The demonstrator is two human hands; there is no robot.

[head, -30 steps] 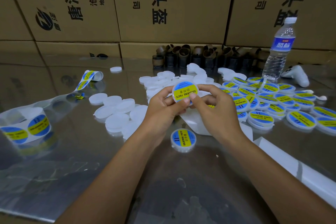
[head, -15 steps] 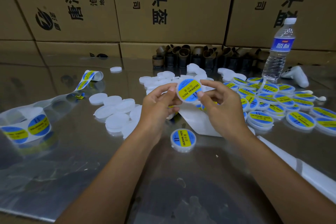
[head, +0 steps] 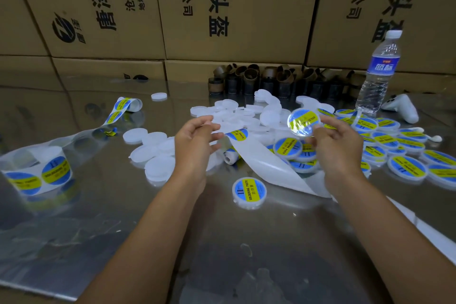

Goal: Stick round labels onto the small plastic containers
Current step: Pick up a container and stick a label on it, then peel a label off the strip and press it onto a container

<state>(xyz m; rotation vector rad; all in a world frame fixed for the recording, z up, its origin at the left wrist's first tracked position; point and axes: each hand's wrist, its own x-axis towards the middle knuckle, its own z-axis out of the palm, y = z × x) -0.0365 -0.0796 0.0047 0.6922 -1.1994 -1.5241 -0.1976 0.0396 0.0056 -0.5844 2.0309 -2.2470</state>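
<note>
R hand (head: 338,142) pinches round translucent plastic container w/ blue-yellow label (head: 304,121) by rim, held above shiny metal table (head: 222,242). Heap of labelled containers (head: 407,169) just right + below: R hand nearer, prob. drop spot. L hand (head: 195,140) loosely curled, empty; next round label on white backing strip (head: 237,134) just right of its fingertips. Blank white containers (head: 153,140) left of it. Contents: can't tell.

"SOLDERING PASTE" — labelled container (head: 249,192), label roll (head: 55,172); "P头盔" — cardboard box (head: 237,7)
</note>
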